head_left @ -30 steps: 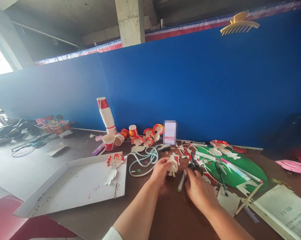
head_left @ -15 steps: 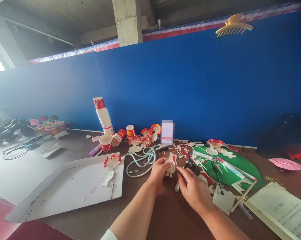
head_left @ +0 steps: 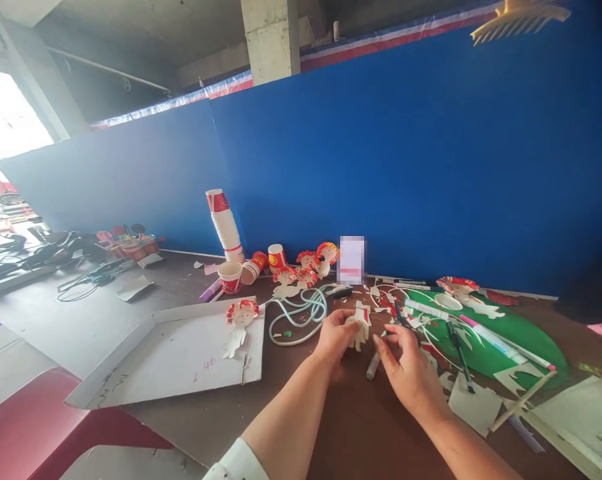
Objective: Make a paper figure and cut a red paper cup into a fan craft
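My left hand (head_left: 337, 337) pinches a white paper cutout (head_left: 359, 333) between thumb and fingers, its fringed lower edge hanging down free and a red patch showing near its top. The cutout lies to the left of the fingertips of my right hand (head_left: 411, 370), with a narrow gap between. My right thumb and forefinger are bent close together; I can't tell whether they meet or grip something small. Just under that thumb lies a white marker (head_left: 373, 369), and black scissors (head_left: 398, 312) sit partly hidden behind my right fingers, so moving is tight on that side. Toward me there is more room, over the brown tabletop (head_left: 351, 427) between my forearms. Left of my left hand loops a pale cable (head_left: 301, 320), and past it runs the right edge of a white cardboard tray (head_left: 181, 363); a red-fringed paper figure (head_left: 241, 313) lies at its far right corner, and its near left corner overlaps a red chair (head_left: 35, 420) from where I look. On my right, a green oval mat (head_left: 538, 353) bears pens and paper scraps, with a black pen (head_left: 459, 357) slanting down its left side onto a white sheet (head_left: 475, 405). Farther out stand stacked paper cups (head_left: 225, 227), and a blue partition (head_left: 381, 167) bounds the table's far edge.
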A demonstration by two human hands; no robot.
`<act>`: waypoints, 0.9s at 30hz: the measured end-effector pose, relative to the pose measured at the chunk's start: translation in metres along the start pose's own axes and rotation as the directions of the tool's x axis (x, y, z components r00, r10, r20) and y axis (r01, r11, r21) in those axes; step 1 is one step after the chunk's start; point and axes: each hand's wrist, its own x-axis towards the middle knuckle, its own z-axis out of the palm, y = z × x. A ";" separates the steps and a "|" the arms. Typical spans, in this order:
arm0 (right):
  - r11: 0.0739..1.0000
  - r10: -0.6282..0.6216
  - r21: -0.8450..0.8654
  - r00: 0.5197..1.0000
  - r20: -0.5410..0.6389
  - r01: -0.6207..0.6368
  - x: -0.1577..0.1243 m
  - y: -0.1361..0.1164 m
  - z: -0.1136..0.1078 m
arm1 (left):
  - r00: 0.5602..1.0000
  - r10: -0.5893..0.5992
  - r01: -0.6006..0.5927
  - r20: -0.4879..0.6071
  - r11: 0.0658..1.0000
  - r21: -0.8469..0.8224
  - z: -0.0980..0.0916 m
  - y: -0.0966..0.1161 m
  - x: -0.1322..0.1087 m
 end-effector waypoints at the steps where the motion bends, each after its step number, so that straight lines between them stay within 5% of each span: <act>1: 1.000 0.008 0.030 1.000 0.015 -0.008 0.001 0.001 0.000 | 1.000 0.000 0.000 0.010 1.000 0.012 0.000 -0.001 0.000; 27: 0.967 0.058 0.245 0.997 0.058 -0.071 0.005 0.001 -0.004 | 0.999 0.033 -0.037 0.039 0.994 0.104 0.001 -0.006 -0.002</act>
